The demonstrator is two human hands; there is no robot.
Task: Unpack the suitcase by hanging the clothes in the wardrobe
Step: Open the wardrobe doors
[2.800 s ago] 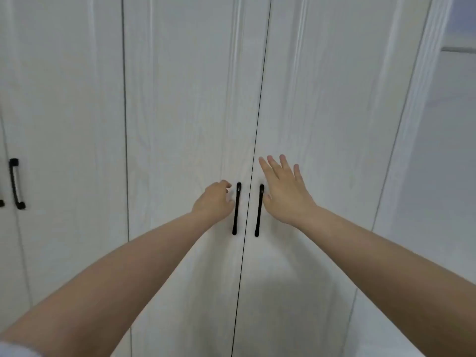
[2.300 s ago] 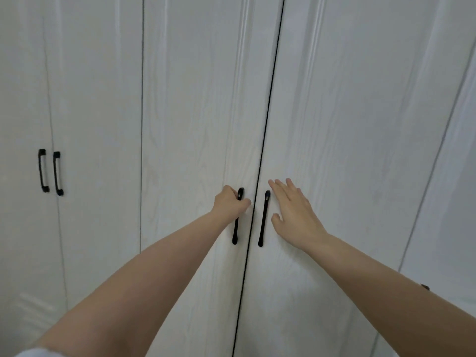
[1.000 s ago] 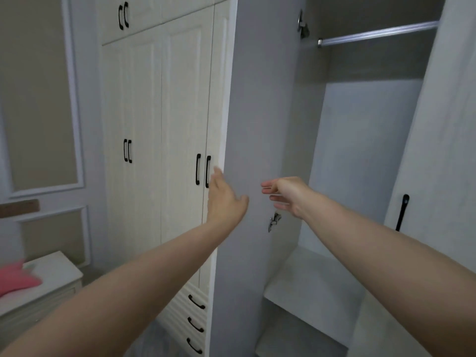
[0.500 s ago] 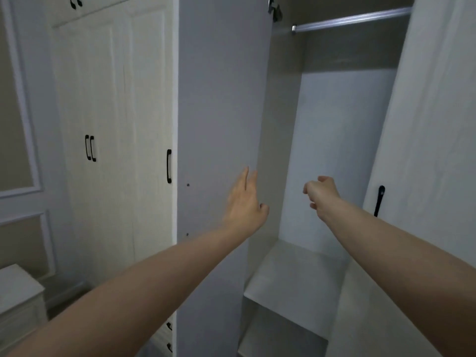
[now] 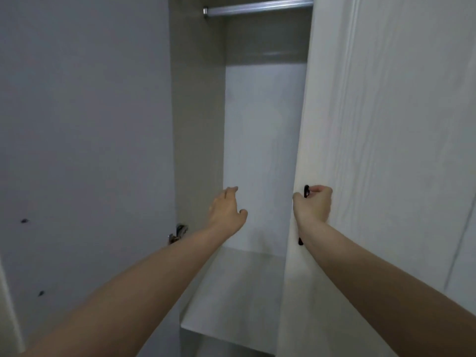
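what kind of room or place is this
Most likely a bedroom or dressing area, seen from right in front of a built-in wardrobe. A bare metal hanging rail runs across the top, a white shelf sits below, and the right hand grips the black handle of a tall white door.

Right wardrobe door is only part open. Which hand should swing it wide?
Right. The right hand already grips the black handle of the right door; the left hand holds nothing.
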